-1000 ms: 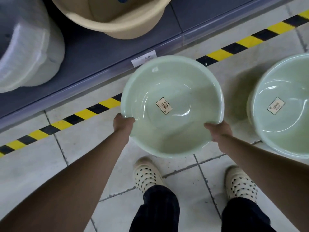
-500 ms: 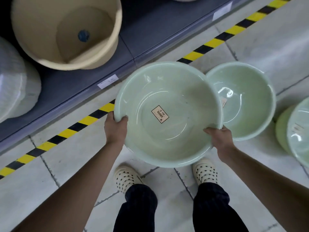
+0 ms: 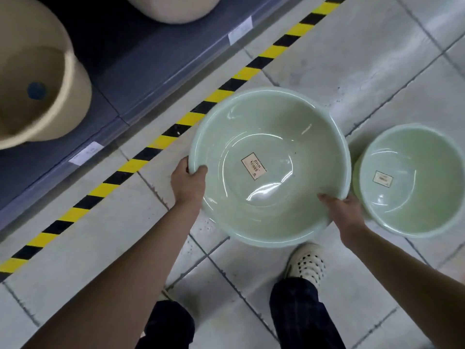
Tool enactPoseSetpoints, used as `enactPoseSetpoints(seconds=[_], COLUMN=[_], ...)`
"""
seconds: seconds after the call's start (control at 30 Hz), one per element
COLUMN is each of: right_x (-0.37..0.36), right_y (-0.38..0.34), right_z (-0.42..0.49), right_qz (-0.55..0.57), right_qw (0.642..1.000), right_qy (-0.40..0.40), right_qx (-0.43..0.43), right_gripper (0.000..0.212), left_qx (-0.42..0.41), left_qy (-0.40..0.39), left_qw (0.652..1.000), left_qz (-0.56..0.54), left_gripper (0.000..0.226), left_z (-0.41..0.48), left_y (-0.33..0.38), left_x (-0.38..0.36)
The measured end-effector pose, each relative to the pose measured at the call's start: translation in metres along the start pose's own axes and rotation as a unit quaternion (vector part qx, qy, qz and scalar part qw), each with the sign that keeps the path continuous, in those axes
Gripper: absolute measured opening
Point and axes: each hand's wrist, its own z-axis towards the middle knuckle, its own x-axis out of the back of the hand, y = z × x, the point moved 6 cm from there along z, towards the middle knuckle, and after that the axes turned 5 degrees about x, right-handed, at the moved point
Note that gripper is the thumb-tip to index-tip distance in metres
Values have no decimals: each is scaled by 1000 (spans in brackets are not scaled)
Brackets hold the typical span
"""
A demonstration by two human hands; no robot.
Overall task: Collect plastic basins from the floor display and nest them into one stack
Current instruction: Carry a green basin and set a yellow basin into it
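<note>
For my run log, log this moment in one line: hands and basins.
left hand: grips held basin rim | right hand: grips same rim | held basin: upright | second basin: on floor at right

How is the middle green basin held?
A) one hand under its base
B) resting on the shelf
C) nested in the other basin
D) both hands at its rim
D: the left hand and the right hand grip the rim of the basin on opposite sides.

we see left hand (image 3: 188, 183) + right hand (image 3: 343, 210) gripping green basin (image 3: 269, 167) rim | second basin (image 3: 412, 180) just right, on floor
</note>
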Motion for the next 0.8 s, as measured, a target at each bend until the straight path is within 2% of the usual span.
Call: enactPoseSetpoints(seconds=[0.1,0.3,0.43,0.57,0.63,0.8], right_x=[10,1,-11,-15,-6,42], right_y=[23,64,93,102,95,69], right_z=[37,99,121,118,112,89], right_qz=[-3,1,11,30,33,72], right_qw=[1000,1000,996,993,995,993], right_qy=[13,-3,-24,-51,-30,-18], right_qx=[-9,-28,-80,-101,-90,-95], right_gripper=[12,33,32,30,26,24], left_qx=[7,11,6,55,72,39], left_qy=[-7,-10,-14,-25,-45,-70], left_qw=[1000,999,998,993,990,993], left_qz=[5,40,68,106,110,81], left_gripper=[11,17,33,20,21,26], left_z=[14,48,66,74,68,22], left_y=[-11,-39,-57,-65,-57,7], left_x=[-40,-95,-114,-114,-111,-116])
